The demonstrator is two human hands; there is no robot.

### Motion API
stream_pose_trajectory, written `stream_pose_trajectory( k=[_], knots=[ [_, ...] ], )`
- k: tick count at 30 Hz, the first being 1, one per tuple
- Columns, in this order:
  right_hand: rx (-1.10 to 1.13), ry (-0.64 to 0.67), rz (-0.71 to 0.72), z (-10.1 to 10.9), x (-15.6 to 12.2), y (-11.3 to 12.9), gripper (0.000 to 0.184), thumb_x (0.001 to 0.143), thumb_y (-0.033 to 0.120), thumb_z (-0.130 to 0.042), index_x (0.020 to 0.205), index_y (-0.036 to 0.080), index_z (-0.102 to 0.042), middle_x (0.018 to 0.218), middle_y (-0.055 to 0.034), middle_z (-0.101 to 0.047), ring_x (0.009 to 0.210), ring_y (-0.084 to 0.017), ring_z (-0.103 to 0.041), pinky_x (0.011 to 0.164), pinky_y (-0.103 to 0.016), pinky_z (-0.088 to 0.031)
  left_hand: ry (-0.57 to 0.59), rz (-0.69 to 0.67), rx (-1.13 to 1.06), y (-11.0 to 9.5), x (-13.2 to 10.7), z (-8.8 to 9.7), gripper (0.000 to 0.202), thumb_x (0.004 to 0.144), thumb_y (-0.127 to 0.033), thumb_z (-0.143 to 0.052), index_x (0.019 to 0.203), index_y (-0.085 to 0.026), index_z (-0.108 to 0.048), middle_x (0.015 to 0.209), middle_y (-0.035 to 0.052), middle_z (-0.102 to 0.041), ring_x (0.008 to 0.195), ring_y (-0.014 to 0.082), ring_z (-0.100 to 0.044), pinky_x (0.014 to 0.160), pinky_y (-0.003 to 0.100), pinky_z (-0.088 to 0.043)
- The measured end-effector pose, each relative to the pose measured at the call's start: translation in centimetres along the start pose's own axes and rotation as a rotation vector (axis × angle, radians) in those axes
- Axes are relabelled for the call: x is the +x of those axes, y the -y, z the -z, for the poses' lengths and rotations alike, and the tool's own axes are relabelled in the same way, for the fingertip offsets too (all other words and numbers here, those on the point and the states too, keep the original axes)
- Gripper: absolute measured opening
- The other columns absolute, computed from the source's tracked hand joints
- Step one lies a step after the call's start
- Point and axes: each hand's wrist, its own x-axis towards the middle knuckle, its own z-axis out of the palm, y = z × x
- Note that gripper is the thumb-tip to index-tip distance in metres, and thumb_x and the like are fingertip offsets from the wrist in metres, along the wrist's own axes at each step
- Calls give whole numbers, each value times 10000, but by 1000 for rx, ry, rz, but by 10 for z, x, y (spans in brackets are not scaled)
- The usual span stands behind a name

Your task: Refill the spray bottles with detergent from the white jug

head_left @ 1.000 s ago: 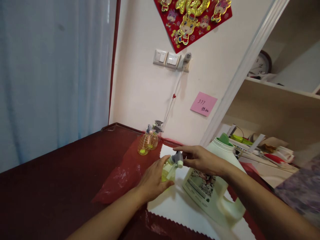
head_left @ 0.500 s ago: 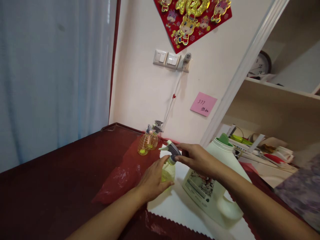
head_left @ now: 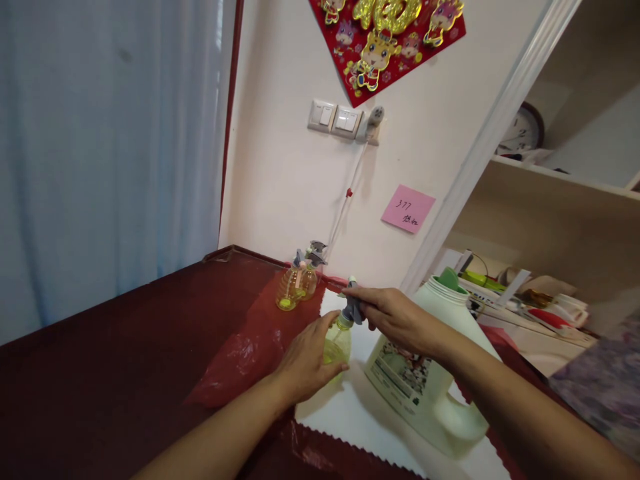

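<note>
My left hand (head_left: pixel 306 360) is wrapped round the body of a small clear spray bottle (head_left: pixel 338 341) holding yellow-green liquid, which stands on a white cloth (head_left: pixel 360 417). My right hand (head_left: pixel 395 317) grips the bottle's grey trigger head (head_left: pixel 353 309) from above, fingers closed over it. A large white detergent jug (head_left: pixel 425 373) with an open neck and a green cap (head_left: pixel 449 278) beside it stands right behind my right wrist.
Two more small spray bottles (head_left: pixel 299 280) with amber liquid stand by the wall on a red plastic sheet (head_left: pixel 250 347). The dark red table (head_left: pixel 100 360) stretches left. A cluttered shelf (head_left: pixel 530 300) is at the right; switches and a cord hang on the wall.
The grey spray head has been turned on the bottle by my right hand, its nozzle swinging from right to left. My left hand has kept the bottle still.
</note>
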Motion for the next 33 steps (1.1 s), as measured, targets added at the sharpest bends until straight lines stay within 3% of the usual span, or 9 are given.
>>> stream_pose_trajectory(
  k=[6, 10, 13, 21, 26, 28, 31, 33],
  knots=[
    [-35, -5, 23, -1, 3, -6, 398, 853, 148, -582, 1232, 246, -652, 1004, -38, -743, 858, -187, -659, 765, -299, -490, -3, 31, 1, 2, -1, -1, 907, 739, -236, -766, 1480, -294, -247, 1459, 122, -500, 1320, 306, -490, 1100, 507, -390],
    [-64, -9, 24, -2, 4, -7, 285, 888, 210, -596, 1156, 249, -684, 970, -35, -753, 819, -186, -664, 742, -301, -485, 9, 31, -15, 1, -1, -1, 1014, 754, -243, -762, 1534, -333, -122, 1487, 127, -473, 1354, 313, -462, 1110, 537, -376],
    [-83, -13, 20, -2, 4, -6, 257, 897, 233, -598, 1138, 256, -685, 950, -28, -754, 794, -182, -661, 722, -297, -479, 8, -27, 13, 2, -1, -1, 1008, 759, -249, -771, 1532, -360, -133, 1518, 105, -446, 1381, 296, -434, 1134, 519, -359],
    [-122, -35, 3, -5, 5, -7, 328, 885, 243, -626, 1210, 271, -665, 929, -29, -749, 825, -196, -659, 735, -304, -455, 14, -26, 26, 3, 0, -1, 961, 760, -240, -766, 1522, -331, -186, 1519, 100, -448, 1384, 285, -433, 1145, 501, -354],
    [-112, -121, -31, -12, -1, -9, 511, 882, 258, -630, 1370, 294, -484, 817, 14, -688, 723, -178, -613, 644, -281, -415, 15, -27, 22, 1, 0, 0, 950, 758, -236, -765, 1513, -341, -198, 1516, 96, -453, 1382, 290, -436, 1139, 509, -361],
    [-79, -190, -48, -16, -6, -10, 438, 888, 282, -617, 1297, 262, -464, 822, 18, -664, 710, -170, -597, 630, -276, -407, 12, -25, 17, 0, 0, 0, 952, 751, -239, -772, 1510, -342, -206, 1503, 94, -469, 1369, 295, -450, 1132, 502, -372],
    [-41, -293, -97, -24, -13, -13, 171, 889, 334, -599, 998, 241, -506, 766, 24, -618, 662, -158, -551, 610, -274, -385, 11, -35, 9, -1, 0, 1, 953, 748, -241, -779, 1508, -333, -211, 1495, 94, -478, 1366, 296, -454, 1134, 493, -373],
    [-53, -322, -141, -29, -17, -17, 173, 876, 353, -606, 799, 239, -501, 708, 19, -589, 642, -161, -520, 606, -283, -358, 10, -37, 9, -1, 0, 2, 954, 743, -241, -786, 1504, -332, -217, 1494, 95, -479, 1365, 296, -455, 1134, 491, -374]
  ],
)
